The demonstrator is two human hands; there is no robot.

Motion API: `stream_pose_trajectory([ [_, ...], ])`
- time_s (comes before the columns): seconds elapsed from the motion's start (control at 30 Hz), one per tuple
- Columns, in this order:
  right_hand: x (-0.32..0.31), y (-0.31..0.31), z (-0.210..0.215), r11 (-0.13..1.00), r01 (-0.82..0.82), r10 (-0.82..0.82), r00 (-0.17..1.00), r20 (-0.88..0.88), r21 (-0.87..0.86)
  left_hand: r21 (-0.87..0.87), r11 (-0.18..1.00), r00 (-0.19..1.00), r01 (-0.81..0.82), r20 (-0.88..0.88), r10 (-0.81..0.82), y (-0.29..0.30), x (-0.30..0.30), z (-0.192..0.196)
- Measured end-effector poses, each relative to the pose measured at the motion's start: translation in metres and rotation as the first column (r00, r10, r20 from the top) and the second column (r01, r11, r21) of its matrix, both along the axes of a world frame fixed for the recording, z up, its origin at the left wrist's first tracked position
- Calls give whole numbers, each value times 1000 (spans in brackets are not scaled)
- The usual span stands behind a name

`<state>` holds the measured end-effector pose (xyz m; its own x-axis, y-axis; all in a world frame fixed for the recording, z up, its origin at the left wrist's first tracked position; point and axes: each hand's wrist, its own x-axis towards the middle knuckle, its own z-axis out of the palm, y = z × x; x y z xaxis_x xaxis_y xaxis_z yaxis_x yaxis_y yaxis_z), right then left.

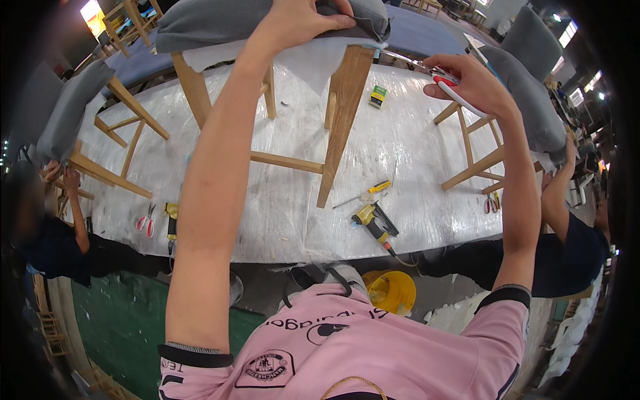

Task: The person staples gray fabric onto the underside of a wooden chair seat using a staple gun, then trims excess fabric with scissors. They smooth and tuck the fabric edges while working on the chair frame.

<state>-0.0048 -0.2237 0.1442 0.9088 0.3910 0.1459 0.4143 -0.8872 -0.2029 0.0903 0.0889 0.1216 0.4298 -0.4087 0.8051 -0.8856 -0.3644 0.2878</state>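
Note:
A wooden chair with a grey upholstered seat stands before me on the worktable. At the seat's near right corner, my left hand is closed on the grey cover fabric, its fingertips pinching the edge. White lining cloth hangs below the cover. My right hand grips scissors by their red and white handles. Their blades point left to the corner above the front chair leg; whether the tips touch cloth, I cannot tell.
On the plastic-covered table lie a yellow-black staple gun, a yellow-handled screwdriver, a small green-yellow box and other scissors. Co-workers handle grey chairs at left and right. A yellow bucket stands below.

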Motion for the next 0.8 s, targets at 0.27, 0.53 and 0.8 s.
stream_pose_trajectory([
  [0.27,9,-17,-6,998,-50,48,997,60,31,-8,1000,1000,1,-2,-1,1,2,1],
  [0.53,16,-18,-8,1000,5,-5,1000,-12,30,28,1000,999,-10,46,8,-3,13,0],
  [0.8,13,-21,6,999,-33,34,999,22,-29,6,1000,996,13,86,-14,-1,13,0],
])
